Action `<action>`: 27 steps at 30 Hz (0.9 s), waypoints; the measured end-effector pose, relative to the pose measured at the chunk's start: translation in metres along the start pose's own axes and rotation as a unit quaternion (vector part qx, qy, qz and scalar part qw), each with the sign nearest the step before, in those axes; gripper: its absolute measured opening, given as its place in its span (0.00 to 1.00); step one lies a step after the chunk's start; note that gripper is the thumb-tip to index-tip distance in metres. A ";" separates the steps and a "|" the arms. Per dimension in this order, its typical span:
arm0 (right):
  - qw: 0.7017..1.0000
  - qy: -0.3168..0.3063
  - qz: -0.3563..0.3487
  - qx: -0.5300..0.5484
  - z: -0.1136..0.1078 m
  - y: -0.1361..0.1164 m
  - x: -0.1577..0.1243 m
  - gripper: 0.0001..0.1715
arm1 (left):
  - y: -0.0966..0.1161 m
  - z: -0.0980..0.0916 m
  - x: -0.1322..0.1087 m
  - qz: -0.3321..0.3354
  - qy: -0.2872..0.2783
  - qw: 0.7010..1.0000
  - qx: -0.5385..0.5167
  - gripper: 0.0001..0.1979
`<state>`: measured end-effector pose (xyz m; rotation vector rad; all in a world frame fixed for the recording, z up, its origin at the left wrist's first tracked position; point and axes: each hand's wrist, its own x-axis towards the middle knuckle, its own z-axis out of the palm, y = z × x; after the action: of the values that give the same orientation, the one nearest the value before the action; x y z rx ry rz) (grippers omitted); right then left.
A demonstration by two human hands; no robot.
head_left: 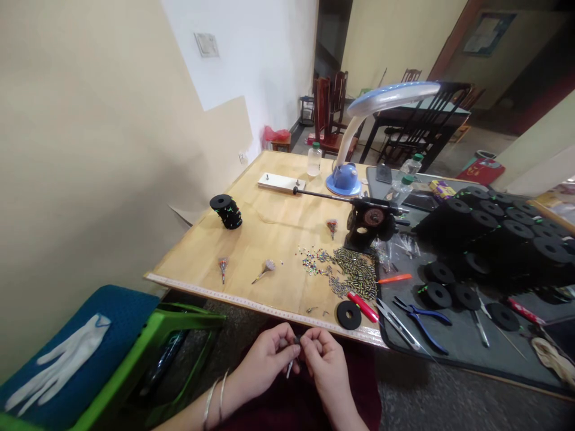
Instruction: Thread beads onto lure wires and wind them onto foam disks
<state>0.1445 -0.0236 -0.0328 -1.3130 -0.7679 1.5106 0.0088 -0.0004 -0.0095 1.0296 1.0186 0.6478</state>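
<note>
Close together in front of the table's near edge, my left hand (276, 353) and my right hand (326, 362) both pinch with thumb and fingers. A thin whitish piece (290, 369) juts down below the left fingertips. Something small and dark shows between the two hands, mostly hidden by the fingers. Nearest on the tabletop are a black foam ring (341, 305), a red tube-like tool (363, 306) and a few tiny metal parts (311, 309). Behind them lies a spread of small striped metal pieces (357, 269), with coloured beads (313, 261) at its left.
Pliers (424, 323), tweezers (398, 323) and an orange-handled tool (395, 278) lie on the grey mat. Black foam spools (494, 221) are stacked at right; one spool (227, 211) stands left. A winding device (372, 218) and blue lamp (345, 179) stand behind. A glove (63, 365) lies left.
</note>
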 end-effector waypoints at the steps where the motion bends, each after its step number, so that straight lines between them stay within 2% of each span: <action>1: 1.000 0.001 0.002 0.000 0.000 0.000 0.000 0.24 | 0.000 0.000 0.000 0.000 0.000 1.000 -0.001 0.16; 12: 0.999 -0.005 0.009 0.039 0.000 0.008 0.000 0.24 | -0.003 0.004 0.002 -0.024 0.019 0.998 -0.057 0.12; 18: 0.999 0.032 -0.015 -0.022 -0.005 0.008 -0.003 0.21 | -0.007 0.004 0.002 -0.014 0.061 0.998 -0.018 0.12; 27: 0.991 0.015 -0.050 -0.120 -0.009 0.016 -0.010 0.15 | -0.014 0.001 0.004 0.009 0.088 0.996 -0.007 0.09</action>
<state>0.1491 -0.0393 -0.0456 -1.4468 -1.0054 1.3462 0.0115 -0.0030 -0.0233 0.9828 1.1572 0.7693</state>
